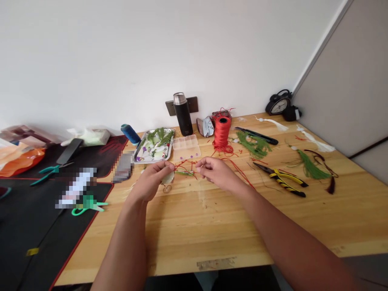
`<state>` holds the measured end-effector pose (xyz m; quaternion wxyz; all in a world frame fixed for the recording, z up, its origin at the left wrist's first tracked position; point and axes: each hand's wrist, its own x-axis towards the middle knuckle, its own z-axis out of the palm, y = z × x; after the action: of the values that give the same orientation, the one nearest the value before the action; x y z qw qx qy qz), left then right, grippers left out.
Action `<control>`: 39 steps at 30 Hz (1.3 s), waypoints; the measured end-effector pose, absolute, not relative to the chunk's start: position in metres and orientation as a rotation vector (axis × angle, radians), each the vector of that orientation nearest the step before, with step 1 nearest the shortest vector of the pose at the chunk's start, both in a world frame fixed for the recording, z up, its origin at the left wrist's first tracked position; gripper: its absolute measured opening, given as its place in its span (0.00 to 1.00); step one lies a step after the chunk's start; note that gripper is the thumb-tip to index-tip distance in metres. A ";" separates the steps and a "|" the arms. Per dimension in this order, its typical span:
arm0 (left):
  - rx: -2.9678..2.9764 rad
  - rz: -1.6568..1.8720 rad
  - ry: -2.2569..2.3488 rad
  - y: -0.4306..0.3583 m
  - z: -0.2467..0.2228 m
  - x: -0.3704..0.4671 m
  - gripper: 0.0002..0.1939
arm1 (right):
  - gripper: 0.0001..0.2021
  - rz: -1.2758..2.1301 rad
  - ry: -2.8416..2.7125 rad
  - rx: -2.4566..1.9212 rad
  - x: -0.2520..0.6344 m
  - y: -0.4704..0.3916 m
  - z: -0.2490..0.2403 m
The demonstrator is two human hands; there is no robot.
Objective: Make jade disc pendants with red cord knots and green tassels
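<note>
My left hand is closed on a pale, roundish pendant, pinched between thumb and fingers. A small beige loop shows just below it. Level with it, my right hand has its thumb and fingertips drawn together in a pinch. Whether a thin cord is between those fingertips, I cannot make out. Thin red cords and a short green piece show in the gap between the hands. Behind my right hand stands a spool of red cord, with loose strands around its base.
Black-and-yellow pliers, a utility knife and green tassels lie right. A foil tray, clear compartment box and black flask are behind. Green scissors and teal pliers rest left.
</note>
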<state>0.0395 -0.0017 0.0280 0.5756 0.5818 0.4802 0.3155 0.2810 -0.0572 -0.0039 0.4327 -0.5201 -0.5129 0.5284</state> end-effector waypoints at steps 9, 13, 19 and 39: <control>1.399 0.689 1.155 0.002 0.021 0.032 0.21 | 0.05 1.261 -1.333 -1.363 0.282 -0.055 -0.015; 1.401 0.690 1.165 0.003 0.021 0.030 0.22 | 0.03 1.250 -1.352 -1.390 0.282 -0.054 -0.016; 1.399 0.635 1.129 0.002 0.021 0.029 0.24 | 0.03 1.314 -1.348 -1.363 0.279 -0.054 -0.023; 1.492 0.497 1.250 0.008 0.028 0.015 0.22 | 0.07 0.952 -1.678 -1.551 0.285 -0.055 -0.032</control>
<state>0.0152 0.0075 0.0278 0.5364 0.6268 0.5251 0.2089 0.2851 -0.0554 -0.0318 0.3269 -0.5922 -0.6406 0.3635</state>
